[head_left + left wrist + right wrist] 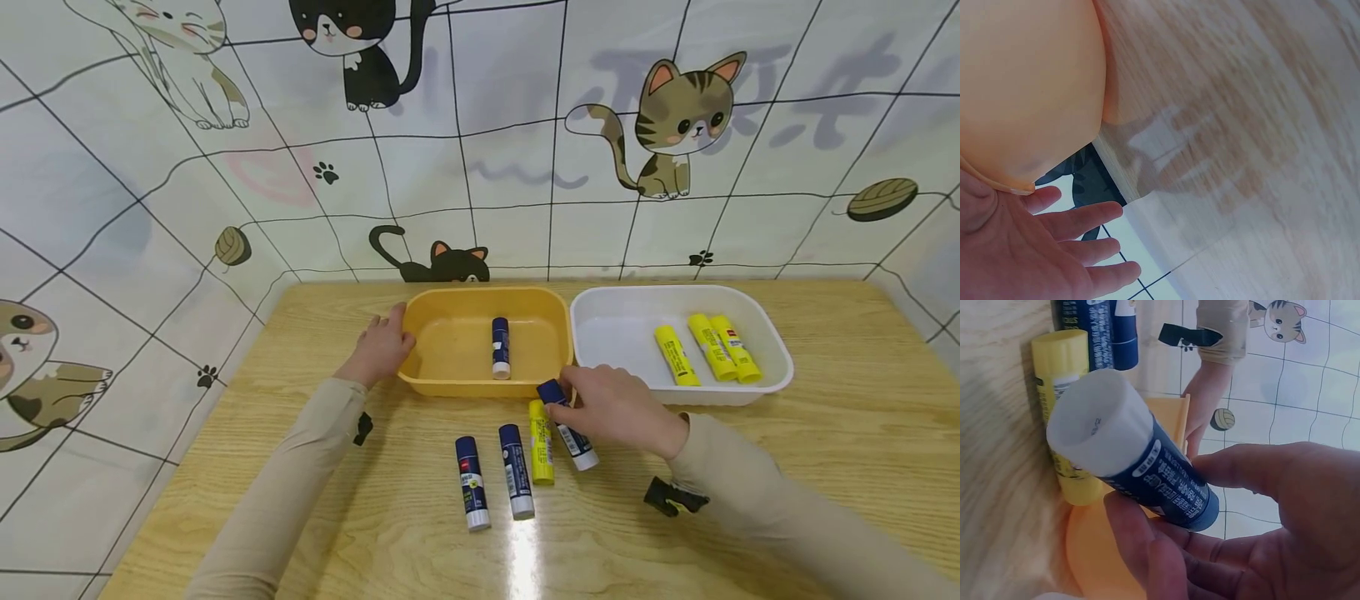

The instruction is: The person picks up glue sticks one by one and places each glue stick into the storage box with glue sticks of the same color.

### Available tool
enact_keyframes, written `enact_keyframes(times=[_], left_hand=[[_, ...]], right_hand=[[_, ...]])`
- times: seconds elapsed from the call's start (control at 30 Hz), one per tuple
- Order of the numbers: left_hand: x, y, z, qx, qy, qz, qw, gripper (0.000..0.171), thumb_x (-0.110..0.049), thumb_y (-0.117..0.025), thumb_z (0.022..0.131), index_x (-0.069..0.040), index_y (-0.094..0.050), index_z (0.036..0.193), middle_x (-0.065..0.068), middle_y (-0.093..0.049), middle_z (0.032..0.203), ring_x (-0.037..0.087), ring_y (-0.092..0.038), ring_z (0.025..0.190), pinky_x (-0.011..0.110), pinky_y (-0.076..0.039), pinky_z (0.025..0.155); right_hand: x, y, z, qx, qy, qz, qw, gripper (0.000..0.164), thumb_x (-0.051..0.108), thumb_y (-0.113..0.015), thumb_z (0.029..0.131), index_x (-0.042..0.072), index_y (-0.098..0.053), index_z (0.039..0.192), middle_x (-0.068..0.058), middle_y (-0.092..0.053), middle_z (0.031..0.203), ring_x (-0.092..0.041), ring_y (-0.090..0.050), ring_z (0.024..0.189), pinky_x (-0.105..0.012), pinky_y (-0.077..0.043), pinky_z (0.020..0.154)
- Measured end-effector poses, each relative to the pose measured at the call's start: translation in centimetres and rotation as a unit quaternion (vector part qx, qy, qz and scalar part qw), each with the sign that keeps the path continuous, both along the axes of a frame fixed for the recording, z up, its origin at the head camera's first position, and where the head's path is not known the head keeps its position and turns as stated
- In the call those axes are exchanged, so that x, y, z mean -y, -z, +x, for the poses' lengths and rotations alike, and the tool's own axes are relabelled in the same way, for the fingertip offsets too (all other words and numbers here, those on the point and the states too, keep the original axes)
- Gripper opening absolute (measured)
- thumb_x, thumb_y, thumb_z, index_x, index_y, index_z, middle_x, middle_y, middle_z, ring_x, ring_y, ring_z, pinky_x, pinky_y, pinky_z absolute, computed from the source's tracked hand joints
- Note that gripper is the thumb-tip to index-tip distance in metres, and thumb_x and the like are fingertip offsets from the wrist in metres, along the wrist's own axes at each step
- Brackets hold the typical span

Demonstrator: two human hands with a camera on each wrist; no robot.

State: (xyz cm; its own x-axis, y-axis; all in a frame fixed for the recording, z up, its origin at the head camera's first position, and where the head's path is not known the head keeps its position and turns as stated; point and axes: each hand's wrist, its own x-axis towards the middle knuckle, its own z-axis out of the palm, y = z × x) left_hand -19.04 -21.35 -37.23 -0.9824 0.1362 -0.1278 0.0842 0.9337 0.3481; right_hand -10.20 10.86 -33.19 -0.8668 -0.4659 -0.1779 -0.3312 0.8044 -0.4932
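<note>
My right hand [611,406] pinches a blue glue stick [1163,469] between thumb and fingers, its white end tilted toward the right wrist camera. In the head view, the stick is just in front of where the two bins meet. A yellow glue stick [541,443] lies just left of it, and two more blue glue sticks, one nearer [516,471] and one farther left [472,483], lie on the table. At the left end of the orange bin [442,387], my left hand [381,348] touches the rim, fingers extended. One blue glue stick [500,348] lies inside that bin.
A white bin [611,321] stands right of the orange one, holding three yellow glue sticks [711,346]. Both rest on a wood-grain table [847,375]. Behind and to the sides hangs a cat-patterned sheet [510,167].
</note>
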Motion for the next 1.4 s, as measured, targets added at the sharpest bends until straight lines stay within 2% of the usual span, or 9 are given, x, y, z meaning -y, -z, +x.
enact_keyframes(times=[0.37, 0.6, 0.87, 1.17, 1.4], left_hand=[[0.2, 0.2, -0.2, -0.001, -0.001, 0.002, 1.0, 0.057, -0.016, -0.038, 0.098, 0.002, -0.019, 0.148, 0.034, -0.039, 0.141, 0.053, -0.021, 0.136, 0.065, -0.02, 0.106], [0.0, 0.7, -0.1, 0.006, -0.001, -0.006, 1.0, 0.057, -0.017, -0.039, 0.097, 0.003, -0.02, 0.148, 0.035, -0.039, 0.14, 0.053, -0.022, 0.135, 0.065, -0.02, 0.105], [0.1, 0.4, -0.1, -0.015, 0.0, -0.008, 0.9998, 0.057, -0.015, -0.04, 0.097, 0.004, -0.022, 0.147, 0.036, -0.042, 0.137, 0.053, -0.024, 0.134, 0.065, -0.022, 0.105], [0.3, 0.3, -0.2, -0.011, 0.001, -0.008, 0.9999, 0.057, -0.016, -0.039, 0.097, 0.004, -0.021, 0.147, 0.036, -0.042, 0.137, 0.053, -0.023, 0.135, 0.065, -0.022, 0.105], [0.3, 0.5, -0.3, -0.014, 0.001, -0.008, 0.9999, 0.057, -0.016, -0.038, 0.097, 0.004, -0.021, 0.147, 0.036, -0.041, 0.138, 0.053, -0.023, 0.135, 0.066, -0.022, 0.104]], right_hand=[[0.9, -1.3, -1.2, -0.015, -0.006, -0.001, 1.0, 0.026, 0.032, -0.065, 0.09, 0.007, -0.059, 0.087, 0.0, -0.053, 0.064, -0.015, -0.048, 0.054, -0.026, -0.034, 0.046], [1.1, -1.9, -1.6, -0.007, -0.002, 0.0, 1.0, 0.026, 0.033, -0.065, 0.09, 0.007, -0.058, 0.088, -0.001, -0.053, 0.063, -0.015, -0.048, 0.052, -0.026, -0.033, 0.046], [1.2, -2.7, -2.9, -0.027, -0.011, 0.012, 1.0, 0.027, 0.033, -0.063, 0.091, 0.006, -0.058, 0.087, -0.001, -0.051, 0.061, -0.014, -0.046, 0.049, -0.025, -0.031, 0.044], [2.5, -4.0, -5.0, 0.009, -0.024, 0.022, 0.999, 0.033, 0.034, -0.06, 0.093, 0.001, -0.061, 0.099, -0.001, -0.06, 0.063, -0.012, -0.058, 0.051, -0.025, -0.037, 0.048], [3.3, -4.5, -6.5, 0.021, -0.033, 0.028, 0.999, 0.033, 0.034, -0.059, 0.094, 0.001, -0.062, 0.097, -0.002, -0.064, 0.062, -0.018, -0.065, 0.059, -0.025, -0.039, 0.05]])
